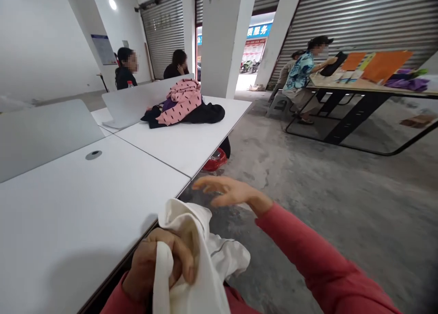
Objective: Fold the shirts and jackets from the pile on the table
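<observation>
My left hand (159,264) is closed around a bunched white cloth garment (198,259), which hangs down past the edge of a white table (75,200). My right hand (232,192) reaches out over the concrete floor in a red sleeve, its fingers spread and holding nothing. It is just beyond the white garment and near the table's corner, and it touches neither. Part of the garment is hidden behind my left fingers.
A pink dotted garment (179,103) lies on black clothing (205,113) on the farther white table. A red object (215,160) sits on the floor beneath that table. Seated people are at the far left and at a wooden table (369,84) on the right.
</observation>
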Tool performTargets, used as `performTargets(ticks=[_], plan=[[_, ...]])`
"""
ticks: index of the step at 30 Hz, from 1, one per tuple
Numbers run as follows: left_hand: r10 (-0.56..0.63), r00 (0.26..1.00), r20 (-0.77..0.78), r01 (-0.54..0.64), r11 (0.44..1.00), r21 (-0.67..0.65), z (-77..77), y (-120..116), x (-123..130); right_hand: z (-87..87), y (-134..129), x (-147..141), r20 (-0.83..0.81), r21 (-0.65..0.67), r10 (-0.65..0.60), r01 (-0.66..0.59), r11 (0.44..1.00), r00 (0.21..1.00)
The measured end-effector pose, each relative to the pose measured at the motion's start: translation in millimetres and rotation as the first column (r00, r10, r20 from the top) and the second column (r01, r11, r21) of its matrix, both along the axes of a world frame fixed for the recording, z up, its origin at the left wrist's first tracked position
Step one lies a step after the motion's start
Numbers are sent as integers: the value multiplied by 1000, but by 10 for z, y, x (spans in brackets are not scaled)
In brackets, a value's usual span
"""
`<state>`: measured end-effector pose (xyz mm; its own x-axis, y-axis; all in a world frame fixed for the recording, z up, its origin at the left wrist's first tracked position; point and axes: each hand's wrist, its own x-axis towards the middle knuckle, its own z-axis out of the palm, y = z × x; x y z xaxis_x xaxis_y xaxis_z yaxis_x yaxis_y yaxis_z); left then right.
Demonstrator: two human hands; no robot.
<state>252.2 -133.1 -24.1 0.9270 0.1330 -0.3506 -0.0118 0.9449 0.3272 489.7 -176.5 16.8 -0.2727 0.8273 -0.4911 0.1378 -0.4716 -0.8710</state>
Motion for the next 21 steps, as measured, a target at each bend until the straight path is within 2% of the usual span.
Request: performTargets(ticks=[1,3,6,9,11,14,16,18,19,21], plan=[[-25,996,90,30,998,-52,55,-10,13,-170,-11,-29,51,-38,-41,43,998,998],[-71,960,271,112,984,-137,154,-28,49,-469,-52,-189,71,-104,-29,36,994,997],[-101,917,385,201,953,-228,237,-70,71,-713,-123,-510,57,-123,-10,17,992,998],[-82,923,377,200,937,-287,242,-97,23,-759,-173,-669,80,-123,-44,54,991,996],[-76,928,364,176,952,-251,223,-78,-42,-766,-205,-626,111,-126,-79,92,988,991],[-98,953,287,139,983,-124,164,12,-162,-770,-270,-343,176,-133,-128,153,979,976],[-58,995,81,60,998,-29,93,101,-221,-713,-308,-31,263,-120,-208,246,962,942],[101,977,-188,-89,994,67,3,213,-224,-541,-317,333,397,-30,-403,451,892,824],[203,935,-291,-174,977,121,-42,280,-198,-401,-303,513,451,57,-532,572,819,717],[361,838,-409,-297,931,213,-108,439,-97,-17,-237,816,463,288,-762,736,613,453]])
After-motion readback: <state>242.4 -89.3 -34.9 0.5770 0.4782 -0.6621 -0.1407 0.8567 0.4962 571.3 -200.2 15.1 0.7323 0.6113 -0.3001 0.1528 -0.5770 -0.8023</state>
